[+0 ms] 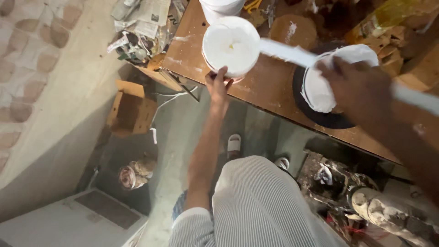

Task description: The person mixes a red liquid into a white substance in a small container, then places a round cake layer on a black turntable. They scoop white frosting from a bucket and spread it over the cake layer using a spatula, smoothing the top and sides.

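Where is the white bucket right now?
In the head view, the white bucket sits at the wooden table's near edge, left of the white mould, with the left hand touching its side.
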